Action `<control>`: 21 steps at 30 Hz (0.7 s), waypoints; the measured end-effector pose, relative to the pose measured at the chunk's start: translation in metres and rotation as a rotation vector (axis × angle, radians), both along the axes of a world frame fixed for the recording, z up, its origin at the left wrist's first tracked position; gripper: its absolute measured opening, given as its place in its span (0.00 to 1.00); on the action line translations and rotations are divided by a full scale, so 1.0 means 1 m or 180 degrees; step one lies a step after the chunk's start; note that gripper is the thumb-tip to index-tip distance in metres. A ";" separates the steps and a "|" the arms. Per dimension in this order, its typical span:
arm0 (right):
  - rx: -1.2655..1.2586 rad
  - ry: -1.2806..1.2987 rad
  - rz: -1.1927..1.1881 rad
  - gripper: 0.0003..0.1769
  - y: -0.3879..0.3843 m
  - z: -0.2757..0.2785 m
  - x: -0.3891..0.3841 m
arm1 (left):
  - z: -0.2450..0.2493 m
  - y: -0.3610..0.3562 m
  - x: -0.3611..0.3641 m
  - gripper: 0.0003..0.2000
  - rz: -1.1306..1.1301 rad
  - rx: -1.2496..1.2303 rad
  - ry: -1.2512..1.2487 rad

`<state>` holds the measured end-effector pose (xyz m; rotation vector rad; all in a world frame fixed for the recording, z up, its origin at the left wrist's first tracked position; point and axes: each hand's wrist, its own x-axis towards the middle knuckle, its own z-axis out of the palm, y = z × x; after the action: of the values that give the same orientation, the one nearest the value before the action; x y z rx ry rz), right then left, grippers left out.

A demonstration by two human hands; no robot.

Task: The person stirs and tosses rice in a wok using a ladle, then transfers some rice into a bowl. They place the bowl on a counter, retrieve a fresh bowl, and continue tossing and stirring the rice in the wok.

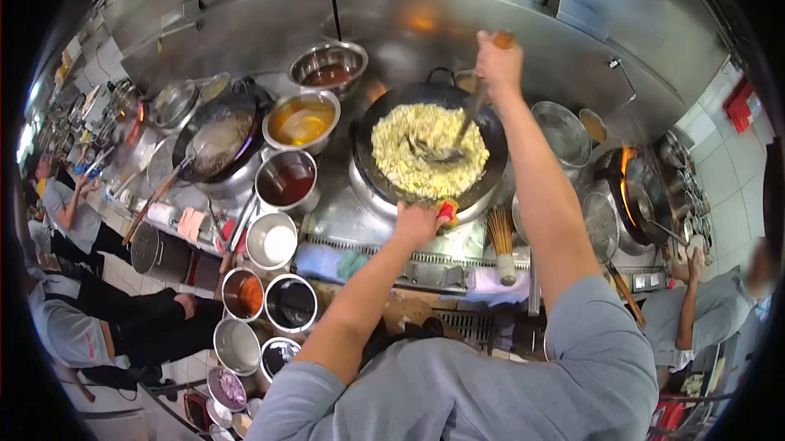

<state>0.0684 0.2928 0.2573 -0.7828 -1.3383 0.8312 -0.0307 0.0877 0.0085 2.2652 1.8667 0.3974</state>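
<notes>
— Where's my left hand?
— Your left hand [419, 224] is at the near rim of the round black wok [370, 118], centre of the frame, fingers closed on its edge through a red-and-yellow cloth [446, 210].
— And the right?
— Your right hand [499, 61], top centre, has its fingers wrapped round the long metal ladle [469, 120]; the ladle's bowl sits in the yellow fried rice [409, 147].
— Room at the edges?
— Tight. Round steel sauce bowls [286, 179] crowd the wok's left edge, and a steel pot [562, 134] stands just off its right edge.

Oil bowl [301, 120], bamboo brush [500, 238], flaming wok [642, 196] rt.
</notes>
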 end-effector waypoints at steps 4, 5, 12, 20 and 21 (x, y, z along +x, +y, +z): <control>0.0557 0.0303 -0.0123 0.19 0.009 -0.056 0.002 | -0.007 0.006 -0.005 0.23 0.0123 0.0330 -0.0403; 0.0565 -0.0009 -0.0108 0.18 0.032 -0.064 -0.009 | -0.002 0.008 -0.004 0.24 0.0113 0.0223 -0.0429; 0.0646 0.0657 0.0600 0.16 0.003 -0.065 -0.029 | -0.006 0.011 -0.004 0.25 0.0170 0.0095 -0.0242; 0.0061 -0.0018 -0.0212 0.17 -0.096 0.013 0.032 | -0.016 0.014 -0.006 0.23 -0.0045 0.0365 -0.0444; 0.0243 0.0358 -0.0230 0.20 -0.077 -0.026 0.011 | -0.013 0.016 -0.007 0.23 -0.0134 0.0256 -0.0377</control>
<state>0.0791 0.2155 0.2308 -0.7102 -1.2282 0.7519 -0.0376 0.1037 -0.0042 2.2731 1.7728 0.5964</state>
